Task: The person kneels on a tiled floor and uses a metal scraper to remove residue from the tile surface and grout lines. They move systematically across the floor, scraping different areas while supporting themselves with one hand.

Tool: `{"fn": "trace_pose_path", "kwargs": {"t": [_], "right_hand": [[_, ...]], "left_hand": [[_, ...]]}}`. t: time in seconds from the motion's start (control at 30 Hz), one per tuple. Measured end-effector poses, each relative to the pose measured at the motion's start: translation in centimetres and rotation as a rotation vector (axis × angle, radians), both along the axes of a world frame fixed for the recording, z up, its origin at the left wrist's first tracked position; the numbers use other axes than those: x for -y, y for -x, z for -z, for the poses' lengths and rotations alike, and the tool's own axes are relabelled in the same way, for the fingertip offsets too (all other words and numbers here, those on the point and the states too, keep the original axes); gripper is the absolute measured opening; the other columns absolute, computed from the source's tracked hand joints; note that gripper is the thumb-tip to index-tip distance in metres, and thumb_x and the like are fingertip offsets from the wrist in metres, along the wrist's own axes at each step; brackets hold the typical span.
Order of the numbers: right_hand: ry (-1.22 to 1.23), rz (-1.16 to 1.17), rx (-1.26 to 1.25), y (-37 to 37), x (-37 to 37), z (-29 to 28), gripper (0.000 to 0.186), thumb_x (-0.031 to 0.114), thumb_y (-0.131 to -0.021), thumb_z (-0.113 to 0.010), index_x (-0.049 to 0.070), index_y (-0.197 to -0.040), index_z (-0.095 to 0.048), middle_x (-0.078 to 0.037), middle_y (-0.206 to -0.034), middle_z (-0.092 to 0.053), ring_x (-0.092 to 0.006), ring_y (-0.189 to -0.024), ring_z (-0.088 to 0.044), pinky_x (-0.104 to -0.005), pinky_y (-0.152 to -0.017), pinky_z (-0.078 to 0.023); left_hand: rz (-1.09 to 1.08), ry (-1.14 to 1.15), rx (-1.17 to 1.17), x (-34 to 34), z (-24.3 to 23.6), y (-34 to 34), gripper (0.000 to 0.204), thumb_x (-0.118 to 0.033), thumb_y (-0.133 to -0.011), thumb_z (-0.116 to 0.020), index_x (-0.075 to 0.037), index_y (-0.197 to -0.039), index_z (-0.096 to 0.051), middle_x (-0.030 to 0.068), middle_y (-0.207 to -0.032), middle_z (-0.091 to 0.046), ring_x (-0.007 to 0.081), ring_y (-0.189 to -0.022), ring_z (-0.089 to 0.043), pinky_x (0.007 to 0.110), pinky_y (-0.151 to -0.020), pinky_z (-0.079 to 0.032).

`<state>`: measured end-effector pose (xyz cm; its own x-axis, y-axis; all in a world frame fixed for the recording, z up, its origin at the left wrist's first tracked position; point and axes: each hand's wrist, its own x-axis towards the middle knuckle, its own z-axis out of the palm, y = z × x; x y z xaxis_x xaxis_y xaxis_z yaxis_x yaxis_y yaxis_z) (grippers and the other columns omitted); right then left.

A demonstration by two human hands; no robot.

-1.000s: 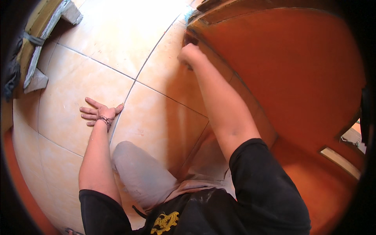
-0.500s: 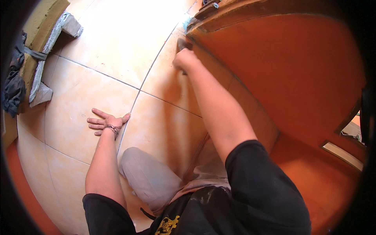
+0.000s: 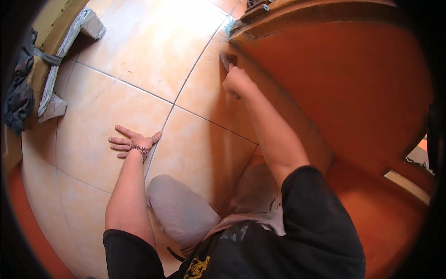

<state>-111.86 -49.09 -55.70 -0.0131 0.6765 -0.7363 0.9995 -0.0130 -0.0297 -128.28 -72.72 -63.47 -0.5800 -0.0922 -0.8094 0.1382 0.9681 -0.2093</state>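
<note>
My left hand [image 3: 137,141] lies flat on the pale beige tiled floor [image 3: 109,102], its fingers spread and a dark beaded bracelet at the wrist. It holds nothing, and its thumb reaches a grout line. Ahead and to the right, my right hand [image 3: 238,83] is closed round the handle of a trowel-like tool [image 3: 226,59]. The tool's dark, pointed blade faces away from me, low over the tile beside the foot of the orange wall [image 3: 297,69]. My fist hides most of the handle. Whether the blade touches the floor I cannot tell.
A wooden piece of furniture [image 3: 55,28] with pale block feet and dark cloth hanging on it stands at the left. At the far right corner, a wooden ledge [image 3: 278,18] tops the orange wall. My knee [image 3: 179,204] rests low in front.
My right hand has drawn the tool a little nearer and to the right along the wall's foot. My left hand stays on the same tile. The whole view has shifted slightly.
</note>
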Motion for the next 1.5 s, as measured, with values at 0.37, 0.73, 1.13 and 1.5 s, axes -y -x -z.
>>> {"fn": "trace_pose_path", "kwargs": {"t": [0.37, 0.73, 1.13, 1.5], "right_hand": [[-0.023, -0.272, 0.007, 0.3, 2.3, 2.0, 0.054, 0.012, -0.088, -0.043, -0.002, -0.138, -0.031, -0.029, -0.113, -0.058, -0.0421, -0.105, -0.058, -0.0498, -0.093, -0.044], [-0.166, -0.249, -0.088, -0.5, 8.5, 4.3, 0.068, 0.007, -0.081, -0.05, 0.003, -0.144, -0.024, -0.031, -0.109, -0.059, -0.0416, -0.098, -0.062, -0.0511, -0.084, -0.05], [-0.152, -0.12, -0.129, 2.9, 8.4, 4.4, 0.06, 0.009, -0.088, -0.044, -0.007, -0.141, -0.021, -0.033, -0.111, -0.058, -0.0421, -0.101, -0.06, -0.0493, -0.09, -0.047], [-0.113, -0.054, -0.105, 8.0, 6.6, 6.0, 0.054, 0.011, -0.083, -0.05, -0.015, -0.128, -0.04, -0.035, -0.132, -0.041, -0.0387, -0.129, -0.039, -0.0399, -0.106, -0.035]], "left_hand": [[-0.042, -0.028, -0.006, 0.3, 0.0, 0.7, 0.15, -0.052, -0.057, -0.085, -0.014, -0.138, 0.036, 0.0301, -0.142, 0.034, 0.0423, -0.134, 0.03, 0.058, -0.109, 0.007], [-0.019, -0.014, -0.041, 1.1, 0.7, 0.6, 0.151, -0.055, -0.055, -0.084, -0.016, -0.136, 0.037, 0.0288, -0.143, 0.033, 0.0421, -0.136, 0.027, 0.061, -0.109, 0.0], [-0.031, -0.019, -0.03, 1.5, 0.0, 0.7, 0.149, -0.054, -0.057, -0.083, -0.014, -0.137, 0.036, 0.0298, -0.144, 0.031, 0.0435, -0.136, 0.027, 0.059, -0.11, 0.002], [-0.049, -0.029, -0.028, 1.9, -0.2, 1.3, 0.148, -0.052, -0.058, -0.084, -0.014, -0.138, 0.035, 0.031, -0.143, 0.031, 0.0433, -0.135, 0.028, 0.059, -0.11, 0.003]]}}
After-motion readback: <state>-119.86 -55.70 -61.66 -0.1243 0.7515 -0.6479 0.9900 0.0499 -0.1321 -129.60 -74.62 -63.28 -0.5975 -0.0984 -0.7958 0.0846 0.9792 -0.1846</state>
